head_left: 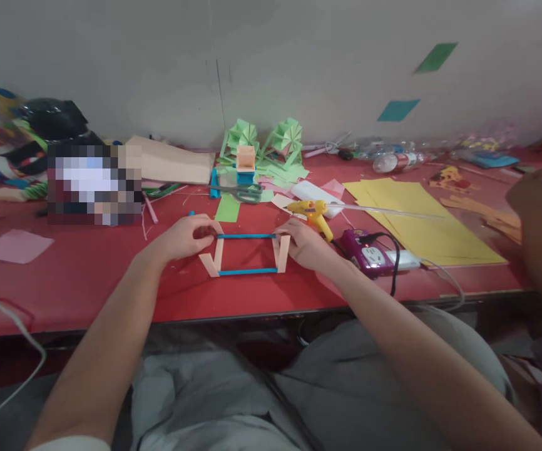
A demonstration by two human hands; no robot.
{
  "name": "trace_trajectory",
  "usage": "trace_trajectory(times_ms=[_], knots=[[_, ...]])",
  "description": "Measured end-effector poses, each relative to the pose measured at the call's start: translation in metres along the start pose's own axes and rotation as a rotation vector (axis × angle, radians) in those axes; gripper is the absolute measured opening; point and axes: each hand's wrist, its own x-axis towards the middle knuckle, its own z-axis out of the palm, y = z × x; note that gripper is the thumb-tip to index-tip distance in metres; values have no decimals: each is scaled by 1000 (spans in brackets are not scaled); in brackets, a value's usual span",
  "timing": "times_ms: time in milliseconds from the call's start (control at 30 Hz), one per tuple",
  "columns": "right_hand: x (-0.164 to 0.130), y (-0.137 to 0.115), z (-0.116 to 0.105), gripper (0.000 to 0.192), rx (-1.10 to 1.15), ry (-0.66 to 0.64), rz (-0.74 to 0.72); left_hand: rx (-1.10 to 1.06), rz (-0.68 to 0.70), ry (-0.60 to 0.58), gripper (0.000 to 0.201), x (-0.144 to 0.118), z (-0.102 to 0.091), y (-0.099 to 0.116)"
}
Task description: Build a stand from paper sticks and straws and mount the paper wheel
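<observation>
Hands on a paper frame
Left hand (187,237) and right hand (305,243) pinch opposite ends of the frame (245,254), which stands near the tabletop's (87,275) front edge, beside a glue gun (315,214).

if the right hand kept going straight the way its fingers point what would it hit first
The right hand points left along the paper frame, whose pink end piece it already touches. Beyond that, along the blue sticks, it would probably meet the left hand, though depth is unclear.

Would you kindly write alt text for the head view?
Left hand and right hand hold the ends of a paper frame with two blue sticks, on a red table. A yellow glue gun lies nearby.
</observation>
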Motion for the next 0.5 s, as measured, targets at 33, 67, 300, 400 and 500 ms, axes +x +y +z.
trace_trajectory(times_ms=[33, 67, 300, 400, 500], knots=[[2, 2, 2, 18, 18, 8, 11, -4, -2, 5, 25, 1, 1, 0], [4, 3, 5, 17, 38, 14, 25, -7, 2, 13, 24, 1, 2, 0], [13, 8, 17, 11, 94, 59, 110, 18, 5, 31, 25, 7, 9, -4], [14, 11, 17, 11, 71, 48, 101, 24, 2, 16, 24, 6, 8, -2], [14, 13, 17, 12, 79, 22, 51, 44, -23, 9, 26, 6, 8, 0]])
